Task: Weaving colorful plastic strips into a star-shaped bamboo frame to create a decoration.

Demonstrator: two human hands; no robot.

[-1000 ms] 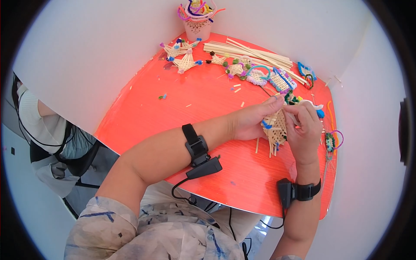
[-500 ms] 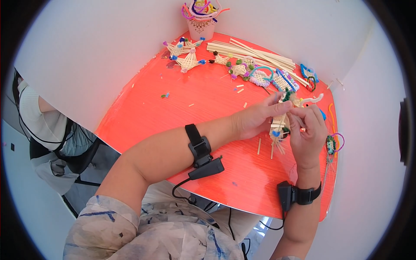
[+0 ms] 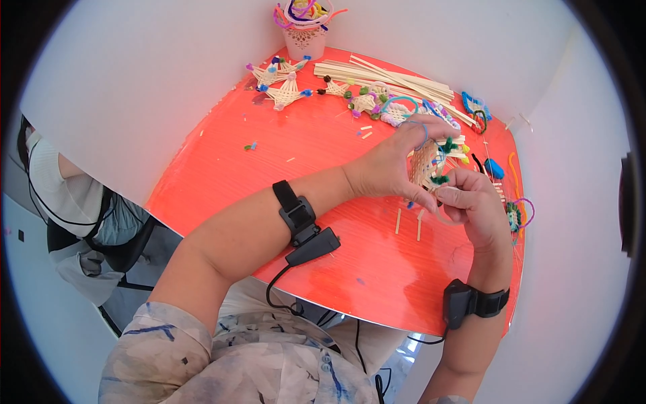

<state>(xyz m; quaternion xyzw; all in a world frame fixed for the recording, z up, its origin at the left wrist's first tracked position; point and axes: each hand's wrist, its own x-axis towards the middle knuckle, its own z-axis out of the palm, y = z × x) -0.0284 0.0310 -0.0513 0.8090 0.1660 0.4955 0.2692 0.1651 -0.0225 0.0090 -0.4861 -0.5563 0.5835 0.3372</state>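
A small woven piece of pale bamboo strips is raised above the right part of the red table. Dark green pipe-cleaner twists stick out along its right side. My left hand curves around the piece, thumb at its lower edge and fingers over its top. With thumb and forefinger pinched, my right hand meets its lower right corner beside the left thumb. A pale strand seems to hang below those fingertips, but what they pinch is too small to make out.
Woven stars and other pipe-cleaner-trimmed pieces line the back of the red table, beside a bundle of bamboo strips. A pink pot holds pipe cleaners. A blue roll lies right of my hands. Another person sits at left.
My left hand has turned and opened wider around the woven piece, which now shows its woven face. The right hand has shifted lower, to the piece's bottom corner.
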